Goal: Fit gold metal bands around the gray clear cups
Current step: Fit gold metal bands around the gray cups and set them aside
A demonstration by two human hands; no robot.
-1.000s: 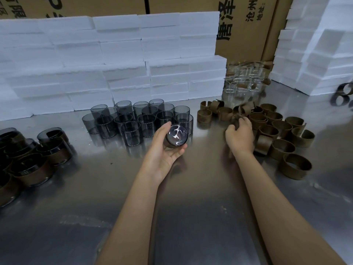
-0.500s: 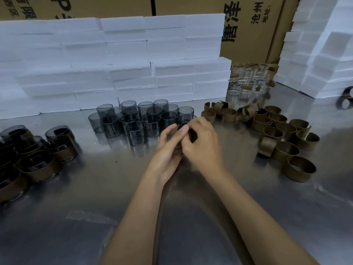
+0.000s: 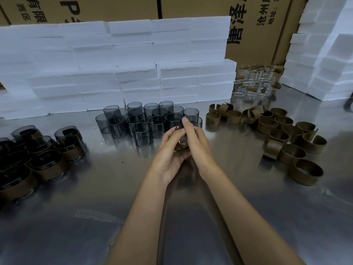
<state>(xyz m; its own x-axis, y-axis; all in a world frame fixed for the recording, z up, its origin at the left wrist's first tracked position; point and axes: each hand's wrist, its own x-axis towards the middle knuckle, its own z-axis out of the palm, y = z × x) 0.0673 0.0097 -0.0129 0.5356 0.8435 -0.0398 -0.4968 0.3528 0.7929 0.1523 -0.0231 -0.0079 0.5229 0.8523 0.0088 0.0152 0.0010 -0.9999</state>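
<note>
Cup (image 3: pixel 182 143), one, is gripped between left hand (image 3: pixel 169 150) and right hand (image 3: pixel 196 144), fingers curled round it; roughly fifteen bare gray cups (image 3: pixel 142 121) are counted behind.

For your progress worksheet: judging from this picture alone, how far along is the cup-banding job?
Done: banded cups cluster at the table's left. In hand: left hand and right hand wrap round one cup, mostly hidden, apparently being banded. Left: over a dozen bare gray cups and many loose gold bands.

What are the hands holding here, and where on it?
Both hands, left hand and right hand, wrap the sides of one gray cup; a gold band's edge shows at its top.
</note>
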